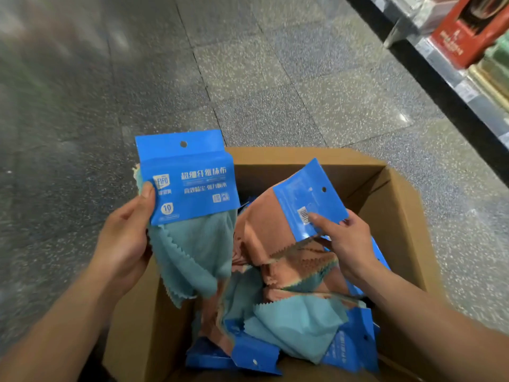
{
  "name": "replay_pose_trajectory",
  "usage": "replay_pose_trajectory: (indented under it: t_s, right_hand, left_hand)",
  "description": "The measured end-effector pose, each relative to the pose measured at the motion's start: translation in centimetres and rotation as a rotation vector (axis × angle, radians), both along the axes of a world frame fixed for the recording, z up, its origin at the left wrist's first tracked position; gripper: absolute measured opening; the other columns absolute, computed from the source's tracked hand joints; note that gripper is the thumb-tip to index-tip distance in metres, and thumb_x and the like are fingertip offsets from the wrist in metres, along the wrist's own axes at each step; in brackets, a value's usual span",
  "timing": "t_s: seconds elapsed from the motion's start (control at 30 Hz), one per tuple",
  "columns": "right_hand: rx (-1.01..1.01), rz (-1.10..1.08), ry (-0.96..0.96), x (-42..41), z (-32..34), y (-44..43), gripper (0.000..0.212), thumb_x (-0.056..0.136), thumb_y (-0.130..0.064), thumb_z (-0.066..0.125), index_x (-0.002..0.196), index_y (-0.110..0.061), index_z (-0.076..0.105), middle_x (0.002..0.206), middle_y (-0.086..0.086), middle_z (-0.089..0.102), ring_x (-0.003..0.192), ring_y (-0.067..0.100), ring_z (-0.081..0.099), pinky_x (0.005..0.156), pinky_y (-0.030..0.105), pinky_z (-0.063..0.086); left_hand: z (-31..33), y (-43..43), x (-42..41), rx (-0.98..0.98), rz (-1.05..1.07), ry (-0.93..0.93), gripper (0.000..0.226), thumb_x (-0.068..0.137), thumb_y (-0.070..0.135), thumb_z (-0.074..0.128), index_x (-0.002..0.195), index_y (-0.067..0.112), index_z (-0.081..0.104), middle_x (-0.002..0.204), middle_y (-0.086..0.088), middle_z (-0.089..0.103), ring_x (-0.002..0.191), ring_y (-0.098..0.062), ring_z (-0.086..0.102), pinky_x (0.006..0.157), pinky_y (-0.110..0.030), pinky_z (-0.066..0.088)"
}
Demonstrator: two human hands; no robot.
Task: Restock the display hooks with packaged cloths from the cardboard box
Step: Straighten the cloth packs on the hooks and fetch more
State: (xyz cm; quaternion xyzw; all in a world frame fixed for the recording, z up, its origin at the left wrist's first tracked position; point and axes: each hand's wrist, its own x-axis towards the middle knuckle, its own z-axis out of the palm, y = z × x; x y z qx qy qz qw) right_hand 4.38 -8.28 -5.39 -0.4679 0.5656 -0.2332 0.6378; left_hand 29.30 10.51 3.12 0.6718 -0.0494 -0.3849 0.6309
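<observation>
An open cardboard box stands on the floor below me, holding several cloth packs with blue card headers. My left hand grips one pack by its blue header, front side up, with teal cloths hanging from it over the box's left edge. My right hand holds a second pack, back side up with a barcode, its orange cloths draped into the box. Both headers have a round hang hole at the top. No display hooks are in view.
Grey speckled floor tiles spread ahead and to the left. A low shelf edge runs along the upper right with a red carton and other boxed goods on it.
</observation>
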Motion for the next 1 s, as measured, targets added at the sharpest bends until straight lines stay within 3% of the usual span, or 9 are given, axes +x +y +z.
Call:
replay_pose_trajectory:
  t_s: [0.2,0.27,0.43,0.5,0.6,0.7,0.77,0.83,1.0]
  right_hand:
    - [-0.174,0.068,-0.160,0.7,8.8,-0.7,0.029,0.067,-0.023,0.089,0.090,-0.012,0.074,0.083,0.010,0.075,0.080,0.024,0.065,0.072,0.038,0.054]
    - [-0.218,0.085,-0.195,1.2,11.9,-0.8,0.018,0.068,-0.029,0.087,0.075,-0.019,0.074,0.070,0.003,0.067,0.076,0.022,0.058,0.064,0.035,0.050]
    - [-0.173,0.228,-0.318,2.9,20.5,0.0,0.055,0.051,-0.050,0.093,0.084,-0.010,0.076,0.084,0.019,0.068,0.081,0.032,0.061,0.072,0.068,0.051]
    - [-0.161,0.281,-0.346,3.5,24.1,0.7,0.035,0.056,-0.039,0.090,0.075,-0.014,0.076,0.078,0.015,0.070,0.077,0.029,0.062,0.069,0.058,0.054]
    - [-0.201,0.352,-0.388,4.1,29.3,2.0,0.026,0.060,-0.041,0.081,0.067,-0.017,0.073,0.074,0.010,0.070,0.074,0.023,0.062,0.070,0.047,0.051]
    - [-0.238,0.423,-0.463,4.1,34.1,3.4,0.014,0.072,-0.035,0.079,0.064,-0.025,0.073,0.072,0.003,0.072,0.076,0.024,0.064,0.074,0.047,0.053]
    - [-0.259,0.465,-0.500,3.8,37.2,4.6,0.005,0.083,-0.024,0.074,0.086,-0.019,0.075,0.081,0.002,0.076,0.081,0.024,0.071,0.074,0.042,0.059]
    - [-0.228,0.493,-0.538,3.3,40.1,5.8,0.028,0.085,-0.022,0.074,0.107,-0.006,0.068,0.090,0.006,0.078,0.087,0.026,0.075,0.068,0.035,0.062]
    - [-0.247,0.616,-0.548,2.0,47.4,10.1,0.046,0.069,-0.039,0.080,0.099,-0.004,0.072,0.093,0.011,0.078,0.088,0.029,0.075,0.081,0.044,0.059]
  left_hand:
    - [6.0,2.7,-0.3,-0.060,0.063,-0.016,0.039,0.076,0.051,0.061,0.086,0.021,0.083,0.100,-0.003,0.079,0.086,-0.014,0.076,0.065,-0.025,0.061]
    - [8.0,4.1,-0.3,-0.047,0.097,-0.021,0.049,0.063,0.057,0.066,0.091,0.020,0.082,0.105,-0.005,0.078,0.089,-0.016,0.076,0.067,-0.028,0.062]
    - [15.5,7.4,-2.1,-0.039,0.191,-0.100,0.073,0.043,0.071,0.084,0.093,0.017,0.079,0.104,-0.005,0.078,0.083,-0.016,0.076,0.064,-0.029,0.062]
    - [18.6,8.9,-2.9,-0.022,0.271,-0.145,0.090,0.034,0.076,0.085,0.098,0.013,0.077,0.104,-0.007,0.078,0.083,-0.017,0.075,0.063,-0.029,0.062]
    - [23.7,11.0,-4.7,-0.028,0.311,-0.207,0.084,0.047,0.074,0.082,0.101,0.010,0.075,0.111,-0.020,0.073,0.089,-0.030,0.068,0.066,-0.037,0.055]
    - [28.3,13.7,-6.9,-0.077,0.372,-0.236,0.061,0.051,0.062,0.078,0.088,0.013,0.077,0.096,-0.010,0.078,0.075,-0.021,0.073,0.060,-0.029,0.059]
    - [31.1,15.7,-8.6,-0.065,0.392,-0.287,0.068,0.048,0.069,0.083,0.091,0.016,0.076,0.099,-0.010,0.076,0.079,-0.026,0.069,0.068,-0.036,0.056]
    - [33.8,17.8,-10.2,-0.072,0.426,-0.345,0.067,0.057,0.070,0.081,0.094,0.015,0.074,0.104,-0.014,0.072,0.086,-0.030,0.064,0.074,-0.043,0.052]
    - [40.3,22.3,-14.6,-0.143,0.517,-0.404,0.033,0.085,0.045,0.058,0.093,0.016,0.072,0.090,-0.004,0.079,0.075,-0.018,0.076,0.060,-0.028,0.062]
